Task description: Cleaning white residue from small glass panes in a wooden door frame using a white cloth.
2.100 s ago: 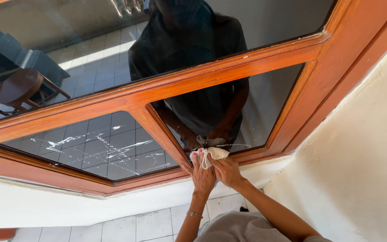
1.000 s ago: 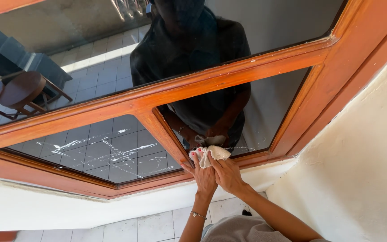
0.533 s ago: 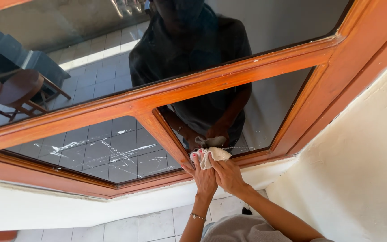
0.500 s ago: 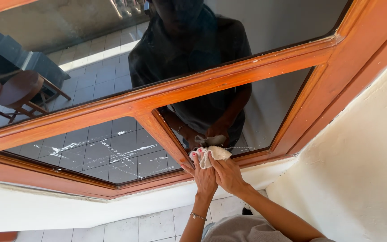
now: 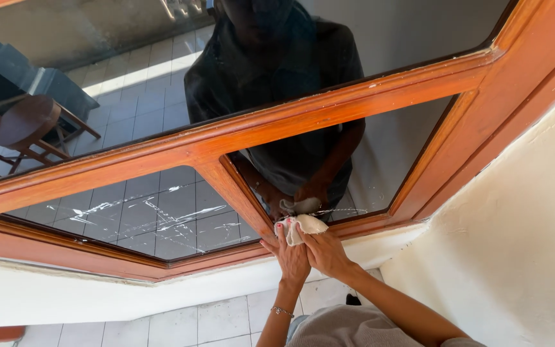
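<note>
My left hand (image 5: 288, 256) and my right hand (image 5: 327, 252) lie side by side against the bottom of a wooden window frame (image 5: 303, 115). Together they press a small white cloth (image 5: 303, 226) onto the lower edge of the right glass pane (image 5: 380, 160). The left fingers fold over the cloth's left side; the right hand covers its lower right part. A thin bracelet sits on my left wrist. A thin white streak on the glass runs right of the cloth.
The lower left pane (image 5: 155, 215) carries several white smear marks. The dark glass reflects a person, a tiled floor and wooden stools (image 5: 24, 125). A rough cream wall (image 5: 521, 231) stands at right. A white sill (image 5: 130, 299) and floor tiles lie below.
The hands and cloth stay at the same spot on the lower right pane; only slight shifts of the view show.
</note>
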